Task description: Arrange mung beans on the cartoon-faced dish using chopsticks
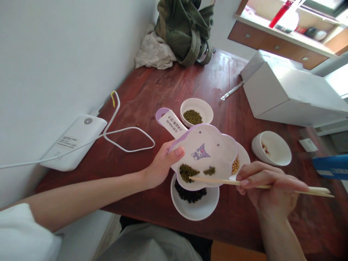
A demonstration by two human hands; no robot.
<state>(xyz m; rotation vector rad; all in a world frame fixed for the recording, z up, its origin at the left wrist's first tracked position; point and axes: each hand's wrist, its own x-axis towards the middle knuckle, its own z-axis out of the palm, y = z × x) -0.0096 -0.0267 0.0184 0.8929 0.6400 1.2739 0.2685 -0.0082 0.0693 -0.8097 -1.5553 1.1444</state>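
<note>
My left hand (pixel 165 159) grips a white and purple cloud-shaped dish (pixel 217 148) by its rim, thumb on top. A cartoon figure is printed on the dish, and two small heaps of green mung beans (pixel 189 172) lie in it. Chopsticks (pixel 228 181) are held in my right hand (pixel 272 185), their tips at the larger heap. Below the dish, partly covered by it, stands a white bowl (pixel 195 214) of black beans (pixel 189 194). Behind is a white bowl (pixel 208 108) with mung beans. Yellow beans (pixel 235 166) show in a partly hidden white bowl (pixel 244 154).
Another white bowl (pixel 282 152) with reddish bits stands at the right. A white power bank (pixel 74 141) with a looping cable (pixel 130 128) lies left by the wall. Farther back are a green bag (pixel 185 32), a white box (pixel 280 90) and a clear wrapper (pixel 231 90).
</note>
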